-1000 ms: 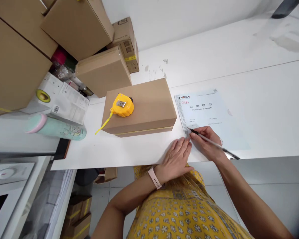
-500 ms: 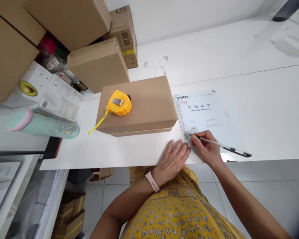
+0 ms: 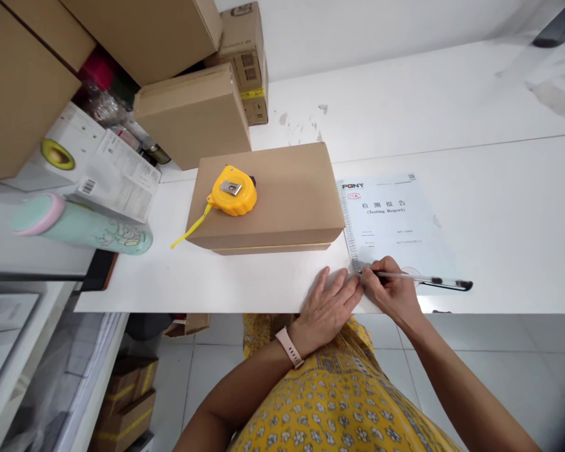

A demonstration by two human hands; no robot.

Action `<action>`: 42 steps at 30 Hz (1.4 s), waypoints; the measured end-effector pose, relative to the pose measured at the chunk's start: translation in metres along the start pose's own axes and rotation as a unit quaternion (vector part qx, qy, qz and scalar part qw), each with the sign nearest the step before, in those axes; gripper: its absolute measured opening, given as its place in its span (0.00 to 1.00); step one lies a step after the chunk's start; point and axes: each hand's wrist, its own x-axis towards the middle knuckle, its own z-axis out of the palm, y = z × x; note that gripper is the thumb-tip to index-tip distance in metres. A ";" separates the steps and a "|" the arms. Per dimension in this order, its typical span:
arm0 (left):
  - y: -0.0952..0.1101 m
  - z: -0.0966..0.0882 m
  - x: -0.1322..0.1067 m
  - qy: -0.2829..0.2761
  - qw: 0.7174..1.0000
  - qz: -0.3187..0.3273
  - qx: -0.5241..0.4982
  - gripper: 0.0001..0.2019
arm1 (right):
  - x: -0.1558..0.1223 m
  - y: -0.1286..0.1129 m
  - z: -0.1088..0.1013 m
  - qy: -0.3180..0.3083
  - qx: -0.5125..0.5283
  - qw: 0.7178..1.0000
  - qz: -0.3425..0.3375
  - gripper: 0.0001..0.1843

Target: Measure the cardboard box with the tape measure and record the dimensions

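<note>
My right hand is closed round a pen, its tip down at the lower left edge of a spiral-bound report. The report lies flat on the white table, its cover marked "PONY" and "Testing Report". Flat on the table edge rests my left hand, fingers spread, its fingertips close to the report's lower left corner and beside my right hand. Left of the report stands a brown cardboard box, with a yellow tape measure on top and a short length of its tape hanging out.
Several cardboard boxes are stacked at the back left. A white box with an avocado picture stands before them, next to a mint-green bottle lying on its side. A dark object is at the far right corner.
My right hand has drawn the pen down along the report's spiral edge, toward its lower corner and my left fingertips. The view has shifted slightly; the left hand stays in place.
</note>
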 end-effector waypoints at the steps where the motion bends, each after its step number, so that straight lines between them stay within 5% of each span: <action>1: 0.000 -0.001 0.000 0.001 1.000 0.000 0.000 0.27 | 0.000 0.001 0.000 -0.003 -0.001 1.000 -0.003 0.17; 42: 0.000 -0.002 0.000 0.004 1.000 -0.003 0.017 0.25 | 0.000 0.002 0.001 0.004 -0.013 1.000 -0.002 0.12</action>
